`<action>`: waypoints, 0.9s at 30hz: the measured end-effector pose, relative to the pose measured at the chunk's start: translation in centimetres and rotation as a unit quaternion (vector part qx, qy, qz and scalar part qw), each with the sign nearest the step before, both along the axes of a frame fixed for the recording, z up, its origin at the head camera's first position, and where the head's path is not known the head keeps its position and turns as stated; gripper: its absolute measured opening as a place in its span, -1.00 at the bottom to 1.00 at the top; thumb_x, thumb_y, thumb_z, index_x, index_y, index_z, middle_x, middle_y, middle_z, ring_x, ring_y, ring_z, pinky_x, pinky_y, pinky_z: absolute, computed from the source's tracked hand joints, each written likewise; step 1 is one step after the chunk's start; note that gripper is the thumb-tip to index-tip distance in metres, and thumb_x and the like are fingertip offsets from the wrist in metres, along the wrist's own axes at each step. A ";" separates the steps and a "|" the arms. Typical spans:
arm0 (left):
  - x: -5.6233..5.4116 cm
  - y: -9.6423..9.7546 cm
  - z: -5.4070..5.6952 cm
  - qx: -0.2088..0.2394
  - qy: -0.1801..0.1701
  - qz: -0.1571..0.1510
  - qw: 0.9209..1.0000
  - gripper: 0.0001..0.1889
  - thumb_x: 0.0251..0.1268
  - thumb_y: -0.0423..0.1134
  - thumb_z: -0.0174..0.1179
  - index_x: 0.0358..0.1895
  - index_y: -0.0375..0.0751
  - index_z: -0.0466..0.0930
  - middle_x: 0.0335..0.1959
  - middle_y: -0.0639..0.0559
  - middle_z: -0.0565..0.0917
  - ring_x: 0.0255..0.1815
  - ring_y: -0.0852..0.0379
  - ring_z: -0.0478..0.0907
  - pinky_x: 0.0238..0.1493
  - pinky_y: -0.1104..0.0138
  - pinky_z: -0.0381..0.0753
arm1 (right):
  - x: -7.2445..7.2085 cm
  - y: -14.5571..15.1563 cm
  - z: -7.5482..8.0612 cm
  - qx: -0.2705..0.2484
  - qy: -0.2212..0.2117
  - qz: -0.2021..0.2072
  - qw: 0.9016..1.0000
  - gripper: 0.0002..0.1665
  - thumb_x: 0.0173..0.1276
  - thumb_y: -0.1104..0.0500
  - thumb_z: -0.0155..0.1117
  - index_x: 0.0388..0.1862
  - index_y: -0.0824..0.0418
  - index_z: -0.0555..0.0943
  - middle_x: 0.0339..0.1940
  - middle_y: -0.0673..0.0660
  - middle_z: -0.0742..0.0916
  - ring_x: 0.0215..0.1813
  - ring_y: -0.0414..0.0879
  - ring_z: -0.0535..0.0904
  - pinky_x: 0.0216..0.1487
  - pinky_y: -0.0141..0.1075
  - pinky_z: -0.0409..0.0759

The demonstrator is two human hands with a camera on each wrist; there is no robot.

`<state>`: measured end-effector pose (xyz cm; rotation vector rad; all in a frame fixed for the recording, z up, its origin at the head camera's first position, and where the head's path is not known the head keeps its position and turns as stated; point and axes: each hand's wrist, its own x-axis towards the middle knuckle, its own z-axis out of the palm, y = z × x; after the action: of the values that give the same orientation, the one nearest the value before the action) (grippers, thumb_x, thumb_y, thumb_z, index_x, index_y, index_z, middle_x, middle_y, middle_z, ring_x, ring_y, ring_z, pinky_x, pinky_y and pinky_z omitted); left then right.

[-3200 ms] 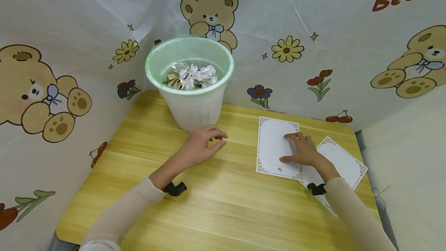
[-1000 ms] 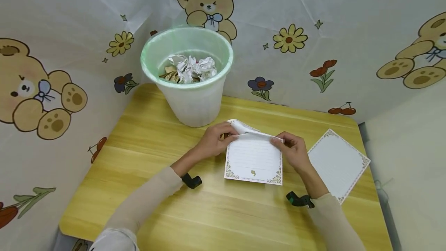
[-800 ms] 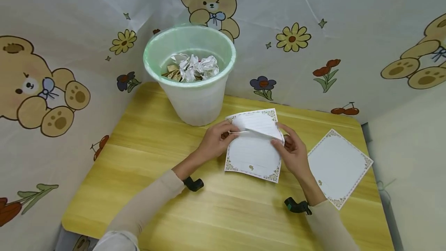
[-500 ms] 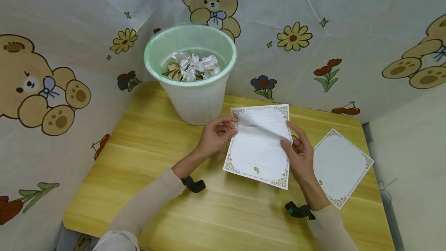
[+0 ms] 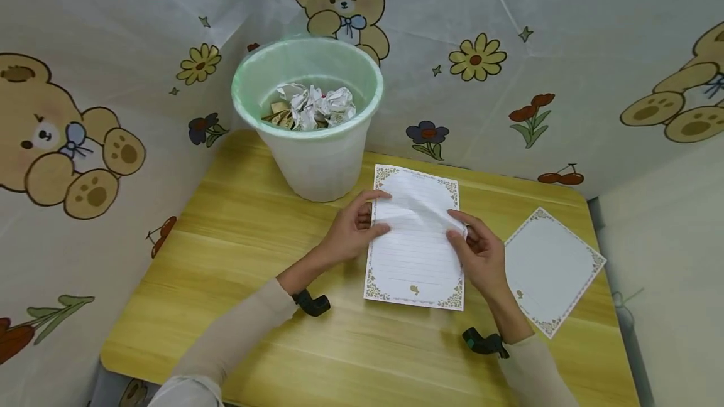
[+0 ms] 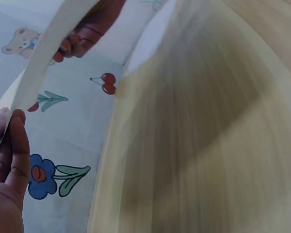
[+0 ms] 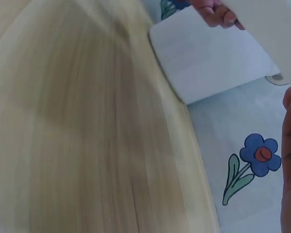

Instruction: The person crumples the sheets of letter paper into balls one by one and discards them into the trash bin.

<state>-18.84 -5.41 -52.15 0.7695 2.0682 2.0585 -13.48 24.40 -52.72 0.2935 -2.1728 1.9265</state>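
A lined paper sheet (image 5: 415,269) with a fancy border is held up just right of the middle of the head view, a bit low. Its left edge is pinched by the left hand (image 5: 349,230), and its right edge is pinched by the right hand (image 5: 483,259). In the left wrist view, it is seen lifted off the wooden table (image 5: 351,350). A 2nd sheet (image 5: 554,272) is laid on the table at the right. Crumpled paper (image 5: 317,107) is kept in the bin (image 5: 321,171), upper middle.
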 end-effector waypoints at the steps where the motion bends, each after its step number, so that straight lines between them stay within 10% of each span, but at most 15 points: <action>1: 0.0 -0.1 0.2 0.003 0.007 -0.002 1.000 -0.44 0.45 -0.40 0.40 0.45 -0.01 0.54 -0.41 -0.05 0.62 -0.48 0.26 0.44 -0.38 0.48 0.49 | 0.0 -0.1 0.1 -0.027 -0.003 0.000 1.000 -0.54 0.54 0.48 0.26 0.38 0.40 0.61 -0.20 -0.13 0.89 -0.48 -0.25 0.74 -0.52 -0.45 0.65; 7: -0.4 0.2 1.3 0.063 -0.036 -0.004 0.997 -0.64 0.47 -0.42 0.36 0.28 -0.36 0.71 -0.33 0.02 0.69 -0.43 0.24 0.48 -0.33 0.47 0.56 | 0.2 -0.9 0.7 -0.163 -0.043 -0.006 0.986 -0.59 0.61 0.41 0.21 0.38 0.43 0.60 -0.20 0.00 0.89 -0.39 -0.16 0.82 -0.47 -0.37 0.73; 15: -0.3 -0.9 2.2 -0.097 0.064 0.062 0.991 -0.77 0.42 -0.29 0.46 0.08 -0.10 0.85 -0.15 -0.01 0.85 -0.31 0.23 0.74 -0.26 0.40 0.73 | 0.8 0.5 1.0 0.077 0.013 -0.018 0.997 -0.66 0.49 0.47 0.35 0.18 0.31 0.78 -0.26 -0.09 0.89 -0.58 -0.43 0.50 -0.58 -0.50 0.39; 22: 0.3 -1.1 2.9 -0.214 0.206 0.103 0.949 -0.88 0.48 -0.17 0.42 -0.12 -0.12 0.87 -0.25 0.10 0.77 -0.31 0.29 0.62 -0.25 0.42 0.68 | 1.0 0.8 2.3 0.262 0.130 -0.039 0.955 -0.91 0.45 0.32 0.48 -0.15 0.18 0.85 -0.28 0.12 0.88 -0.22 -0.51 0.69 -0.21 -0.67 0.62; 27: 0.3 -1.1 3.0 -0.200 0.223 0.102 0.948 -0.91 0.45 -0.19 0.44 -0.14 -0.09 0.87 -0.16 0.07 0.68 -0.15 0.17 0.59 -0.11 0.34 0.64 | 0.8 1.0 2.8 0.273 0.173 -0.026 0.946 -0.97 0.48 0.29 0.45 -0.19 0.25 0.80 -0.33 0.07 0.72 -0.29 -0.34 0.48 -0.28 -0.50 0.40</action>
<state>-18.53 -6.56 -49.19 1.0544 2.7964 1.5528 -12.66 25.36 -49.88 0.6043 -2.3811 1.1017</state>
